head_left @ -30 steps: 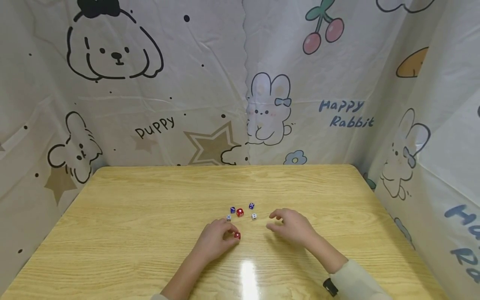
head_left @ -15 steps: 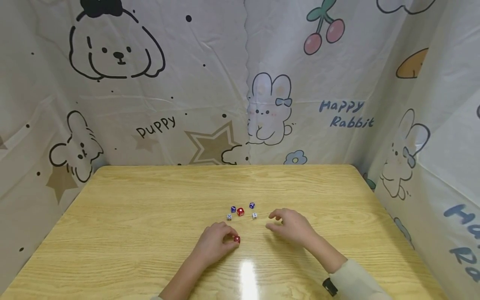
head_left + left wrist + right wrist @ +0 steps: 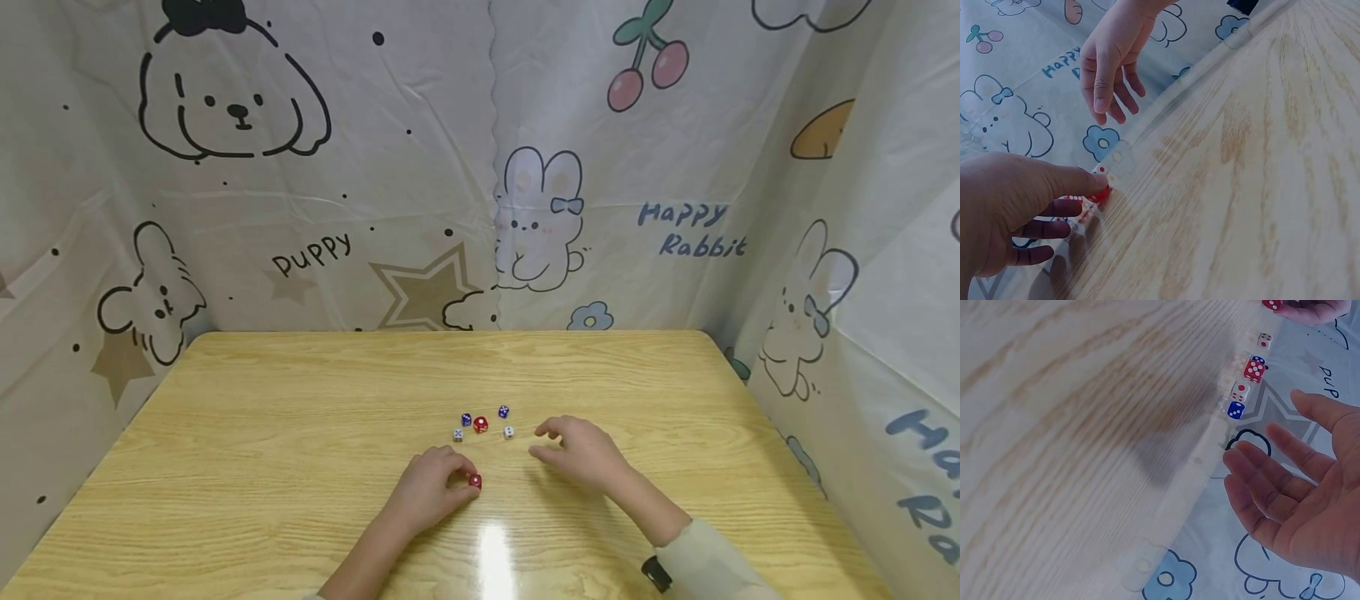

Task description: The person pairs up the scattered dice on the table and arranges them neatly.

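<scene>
My left hand pinches a small red die between thumb and fingers, low over the wooden table. In the left wrist view the thumb covers much of that red die. Just beyond it stands a loose cluster: a larger red die in the middle, a blue die and a white die on its left, another blue die and another white die on its right. My right hand hovers right of the cluster, fingers relaxed and holding nothing.
The light wooden table reaches back to a printed cloth curtain that also hangs along both sides. A bright glare lies on the tabletop near the front. A black object sits at the right sleeve.
My left hand has drawn the red die a little toward me, away from the cluster. The right hand and the other dice stay practically where they were.
</scene>
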The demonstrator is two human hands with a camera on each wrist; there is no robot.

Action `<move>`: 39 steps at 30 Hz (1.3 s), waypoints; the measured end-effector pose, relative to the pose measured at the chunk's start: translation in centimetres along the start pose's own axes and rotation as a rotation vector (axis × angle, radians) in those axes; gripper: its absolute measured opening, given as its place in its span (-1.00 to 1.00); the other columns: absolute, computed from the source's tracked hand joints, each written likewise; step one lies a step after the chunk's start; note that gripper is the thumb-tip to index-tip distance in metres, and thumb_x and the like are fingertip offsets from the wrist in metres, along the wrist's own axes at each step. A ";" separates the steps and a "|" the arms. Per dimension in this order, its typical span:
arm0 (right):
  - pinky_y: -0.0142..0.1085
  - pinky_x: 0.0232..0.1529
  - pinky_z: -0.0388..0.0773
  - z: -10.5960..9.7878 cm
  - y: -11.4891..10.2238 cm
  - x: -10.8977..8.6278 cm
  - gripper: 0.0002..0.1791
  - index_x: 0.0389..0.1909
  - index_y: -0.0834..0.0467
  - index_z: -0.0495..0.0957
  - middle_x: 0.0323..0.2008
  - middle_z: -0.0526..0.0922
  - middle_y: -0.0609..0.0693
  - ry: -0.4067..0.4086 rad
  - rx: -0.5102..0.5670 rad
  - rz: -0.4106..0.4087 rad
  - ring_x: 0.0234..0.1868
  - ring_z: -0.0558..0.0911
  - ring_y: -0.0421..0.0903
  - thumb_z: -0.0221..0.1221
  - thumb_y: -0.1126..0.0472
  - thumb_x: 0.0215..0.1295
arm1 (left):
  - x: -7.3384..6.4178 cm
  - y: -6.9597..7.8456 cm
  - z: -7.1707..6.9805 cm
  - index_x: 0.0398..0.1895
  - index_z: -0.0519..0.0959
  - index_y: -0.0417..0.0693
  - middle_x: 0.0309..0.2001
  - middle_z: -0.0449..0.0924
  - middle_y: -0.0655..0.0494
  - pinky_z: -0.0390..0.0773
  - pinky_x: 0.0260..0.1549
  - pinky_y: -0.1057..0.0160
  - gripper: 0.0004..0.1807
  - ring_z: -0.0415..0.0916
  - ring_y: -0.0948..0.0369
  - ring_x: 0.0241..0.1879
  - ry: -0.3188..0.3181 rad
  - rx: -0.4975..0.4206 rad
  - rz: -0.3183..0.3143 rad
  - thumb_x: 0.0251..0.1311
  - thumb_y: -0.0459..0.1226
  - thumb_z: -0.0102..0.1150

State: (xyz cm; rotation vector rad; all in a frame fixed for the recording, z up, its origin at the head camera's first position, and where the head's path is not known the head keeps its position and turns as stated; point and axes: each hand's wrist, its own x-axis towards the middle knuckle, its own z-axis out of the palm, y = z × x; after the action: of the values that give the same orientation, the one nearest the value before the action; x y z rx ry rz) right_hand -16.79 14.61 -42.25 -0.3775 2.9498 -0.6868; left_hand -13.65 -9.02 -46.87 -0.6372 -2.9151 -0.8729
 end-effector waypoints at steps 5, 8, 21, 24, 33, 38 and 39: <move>-0.20 -0.27 0.54 0.1 -0.2 0.3 -0.70 -0.17 0.06 0.64 -0.20 0.67 0.03 0.014 0.006 -0.002 -0.29 0.61 -0.15 0.24 -0.01 0.16 | 0.0 -0.1 0.0 -0.35 0.65 0.10 -0.32 0.60 0.26 0.43 -0.19 0.14 -0.80 0.48 0.24 -0.23 -0.006 -0.005 -0.010 -0.02 -0.07 0.34; -0.19 -0.25 0.54 0.1 -0.5 0.4 -0.71 -0.17 0.07 0.64 -0.20 0.68 0.03 0.015 0.011 -0.014 -0.28 0.61 -0.13 0.24 0.00 0.16 | 0.0 -0.2 0.0 -0.33 0.64 0.10 -0.30 0.60 0.26 0.44 -0.18 0.13 -0.79 0.49 0.22 -0.21 -0.012 -0.010 -0.017 -0.01 -0.06 0.34; -0.20 -0.21 0.55 0.7 -1.1 1.4 -0.76 -0.19 0.07 0.64 -0.20 0.67 -0.01 0.036 0.023 -0.035 -0.23 0.62 -0.10 0.23 0.04 0.18 | 0.0 -0.3 0.0 -0.33 0.64 0.11 -0.32 0.58 0.28 0.42 -0.21 0.16 -0.78 0.48 0.24 -0.23 -0.005 -0.008 -0.007 -0.02 -0.05 0.34; -0.21 -0.21 0.55 0.9 -1.2 1.8 -0.77 -0.20 0.07 0.64 -0.21 0.67 -0.02 0.040 0.028 -0.039 -0.23 0.62 -0.09 0.24 0.04 0.18 | 0.0 -0.4 0.0 -0.33 0.64 0.11 -0.33 0.58 0.29 0.41 -0.21 0.17 -0.78 0.48 0.25 -0.24 -0.004 -0.010 -0.005 -0.02 -0.04 0.33; -0.20 -0.20 0.55 1.3 -1.7 2.6 -0.78 -0.24 0.08 0.64 -0.22 0.67 -0.01 0.043 0.061 -0.065 -0.24 0.61 -0.11 0.25 0.05 0.16 | 0.1 -0.6 0.1 -0.31 0.65 0.10 -0.32 0.59 0.29 0.43 -0.19 0.16 -0.77 0.48 0.26 -0.24 -0.005 -0.013 -0.001 -0.01 -0.04 0.32; -0.19 -0.19 0.54 1.6 -2.0 3.0 -0.78 -0.24 0.09 0.64 -0.22 0.66 0.00 0.042 0.068 -0.080 -0.23 0.60 -0.09 0.25 0.06 0.15 | 0.1 -0.5 0.0 -0.31 0.65 0.09 -0.32 0.59 0.28 0.42 -0.19 0.16 -0.76 0.46 0.27 -0.24 -0.015 -0.022 -0.005 0.00 -0.03 0.31; -0.19 -0.19 0.54 1.6 -2.1 3.1 -0.78 -0.24 0.09 0.64 -0.22 0.66 0.00 0.042 0.073 -0.081 -0.23 0.60 -0.09 0.25 0.07 0.15 | 0.1 -0.5 0.0 -0.31 0.65 0.09 -0.32 0.59 0.28 0.41 -0.19 0.16 -0.77 0.46 0.27 -0.25 -0.016 -0.024 -0.006 0.00 -0.03 0.31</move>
State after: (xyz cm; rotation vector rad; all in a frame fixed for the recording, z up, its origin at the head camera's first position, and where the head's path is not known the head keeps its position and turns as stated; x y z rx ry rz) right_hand -19.08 11.31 -42.87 -0.4850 2.9528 -0.8187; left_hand -13.93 -9.40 -47.08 -0.6406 -2.9262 -0.9093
